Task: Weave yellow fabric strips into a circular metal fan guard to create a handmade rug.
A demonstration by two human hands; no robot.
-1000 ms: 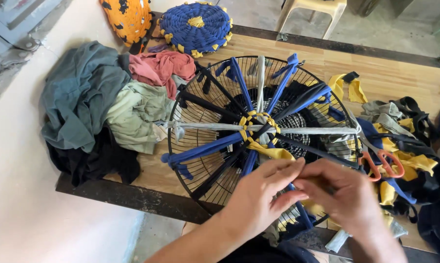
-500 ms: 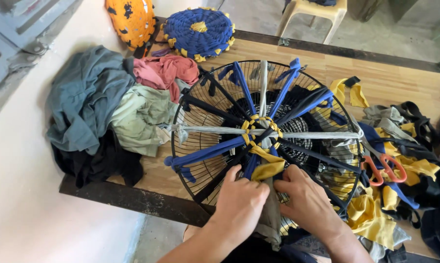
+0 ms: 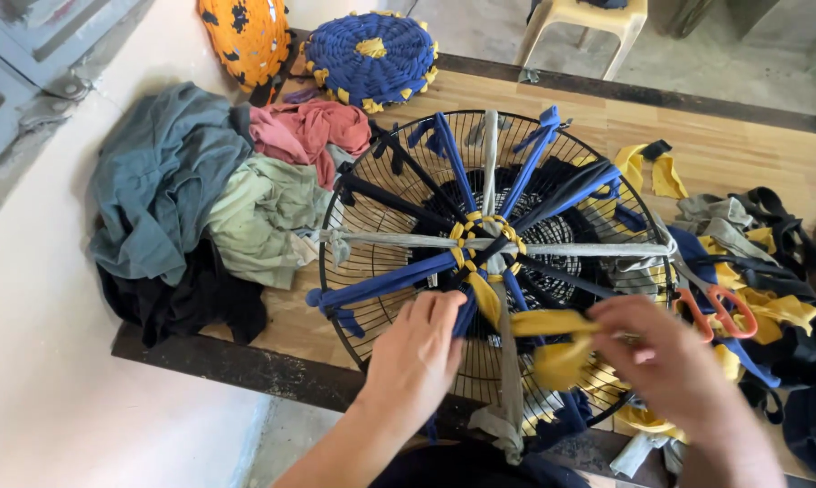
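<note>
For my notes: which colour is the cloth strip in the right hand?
Yellow strip, held by the right hand; head view.

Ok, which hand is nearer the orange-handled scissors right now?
The right hand. It is just left of and below the scissors, pulling a yellow fabric strip. The left hand is further left, on the wire fan guard.

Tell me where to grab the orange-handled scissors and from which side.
Grip the scissors by the orange handle loops, coming from the near right. The loops lie open on top of the fabric scraps, while the blades point up-left toward the wire fan guard.
</note>
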